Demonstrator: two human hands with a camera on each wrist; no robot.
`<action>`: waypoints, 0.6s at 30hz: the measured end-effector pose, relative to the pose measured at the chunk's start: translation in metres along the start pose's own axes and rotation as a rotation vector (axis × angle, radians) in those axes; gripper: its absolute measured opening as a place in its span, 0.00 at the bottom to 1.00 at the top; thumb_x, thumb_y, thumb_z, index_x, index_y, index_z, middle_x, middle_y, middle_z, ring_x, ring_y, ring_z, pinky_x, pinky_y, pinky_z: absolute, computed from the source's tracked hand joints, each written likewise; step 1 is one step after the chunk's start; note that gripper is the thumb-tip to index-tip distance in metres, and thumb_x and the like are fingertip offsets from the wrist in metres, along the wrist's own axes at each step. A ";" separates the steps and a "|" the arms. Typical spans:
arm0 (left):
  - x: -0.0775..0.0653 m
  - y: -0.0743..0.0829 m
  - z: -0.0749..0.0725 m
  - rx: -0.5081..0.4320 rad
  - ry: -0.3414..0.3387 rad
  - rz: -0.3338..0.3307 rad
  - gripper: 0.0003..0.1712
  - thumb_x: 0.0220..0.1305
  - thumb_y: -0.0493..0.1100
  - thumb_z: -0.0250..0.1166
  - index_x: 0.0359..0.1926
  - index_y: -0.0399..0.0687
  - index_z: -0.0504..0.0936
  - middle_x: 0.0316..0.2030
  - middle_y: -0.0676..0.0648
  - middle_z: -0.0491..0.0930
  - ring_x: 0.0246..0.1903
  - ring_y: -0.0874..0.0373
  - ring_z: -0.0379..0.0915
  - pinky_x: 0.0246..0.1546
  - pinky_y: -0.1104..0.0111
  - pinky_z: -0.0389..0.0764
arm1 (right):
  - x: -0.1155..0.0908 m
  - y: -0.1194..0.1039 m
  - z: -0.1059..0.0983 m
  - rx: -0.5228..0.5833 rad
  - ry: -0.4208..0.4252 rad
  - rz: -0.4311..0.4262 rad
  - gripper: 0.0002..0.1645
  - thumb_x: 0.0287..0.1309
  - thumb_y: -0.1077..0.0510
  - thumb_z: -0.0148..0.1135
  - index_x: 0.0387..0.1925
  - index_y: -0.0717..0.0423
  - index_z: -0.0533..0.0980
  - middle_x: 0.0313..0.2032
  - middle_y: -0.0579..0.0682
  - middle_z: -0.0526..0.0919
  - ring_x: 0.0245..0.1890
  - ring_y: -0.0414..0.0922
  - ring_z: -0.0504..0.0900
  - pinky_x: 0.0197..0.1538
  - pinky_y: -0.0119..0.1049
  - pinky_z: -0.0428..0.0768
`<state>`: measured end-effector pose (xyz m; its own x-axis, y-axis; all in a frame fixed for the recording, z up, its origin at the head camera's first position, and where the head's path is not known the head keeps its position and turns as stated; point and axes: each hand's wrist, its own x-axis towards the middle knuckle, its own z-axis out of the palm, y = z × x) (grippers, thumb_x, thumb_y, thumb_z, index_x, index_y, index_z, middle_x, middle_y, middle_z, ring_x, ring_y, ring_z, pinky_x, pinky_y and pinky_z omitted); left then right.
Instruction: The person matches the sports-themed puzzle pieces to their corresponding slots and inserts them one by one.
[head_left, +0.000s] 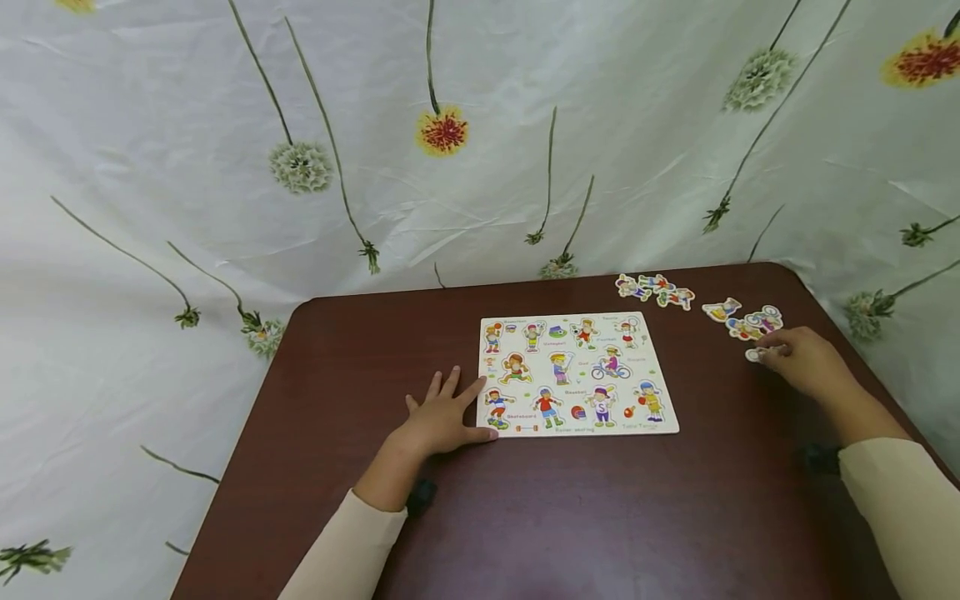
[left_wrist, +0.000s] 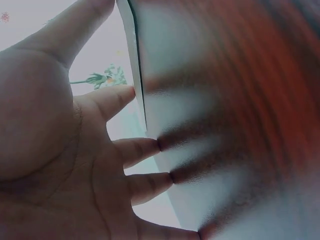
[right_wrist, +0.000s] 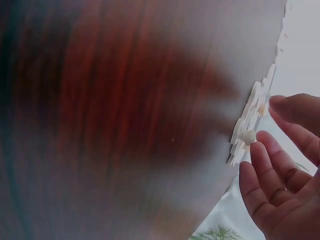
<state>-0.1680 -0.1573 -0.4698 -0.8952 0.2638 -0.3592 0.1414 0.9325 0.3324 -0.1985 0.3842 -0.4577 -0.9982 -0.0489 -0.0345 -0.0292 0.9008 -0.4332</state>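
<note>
A white puzzle board (head_left: 573, 385) with printed sports figures lies flat on the brown table. My left hand (head_left: 437, 423) has its fingers spread beside the board's left edge, with thumb and index finger touching that edge. In the left wrist view, the fingertips of this left hand (left_wrist: 100, 145) rest on the tabletop. My right hand (head_left: 810, 367) reaches to a small puzzle piece (head_left: 753, 354), partly hidden by the fingers. In the right wrist view, a pale knob (right_wrist: 248, 136) is right at the fingertips, and thumb and index finger stand apart.
Just beyond the right hand lie overlapping puzzle pieces (head_left: 753, 323), with a single piece (head_left: 722, 310) to their left. Another cluster of pieces (head_left: 654, 287) sits at the table's back edge. A floral cloth (head_left: 487, 200) hangs behind the table (head_left: 555, 517).
</note>
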 end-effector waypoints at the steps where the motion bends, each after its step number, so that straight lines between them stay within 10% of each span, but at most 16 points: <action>1: 0.000 0.000 0.000 0.000 -0.002 -0.001 0.53 0.60 0.70 0.66 0.80 0.70 0.52 0.82 0.40 0.39 0.81 0.36 0.30 0.66 0.22 0.40 | 0.001 0.001 -0.001 -0.002 -0.011 -0.005 0.18 0.68 0.60 0.59 0.50 0.73 0.78 0.47 0.77 0.75 0.43 0.70 0.80 0.38 0.58 0.78; 18: -0.001 0.000 0.001 0.007 -0.009 0.007 0.53 0.61 0.71 0.65 0.80 0.69 0.51 0.82 0.40 0.37 0.80 0.35 0.29 0.65 0.22 0.40 | 0.005 0.012 0.001 -0.037 -0.010 -0.024 0.11 0.59 0.69 0.56 0.42 0.72 0.80 0.38 0.72 0.83 0.37 0.66 0.82 0.38 0.56 0.77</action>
<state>-0.1669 -0.1575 -0.4708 -0.8902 0.2723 -0.3652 0.1501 0.9323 0.3290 -0.2042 0.3943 -0.4636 -0.9967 -0.0745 -0.0332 -0.0550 0.9149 -0.4000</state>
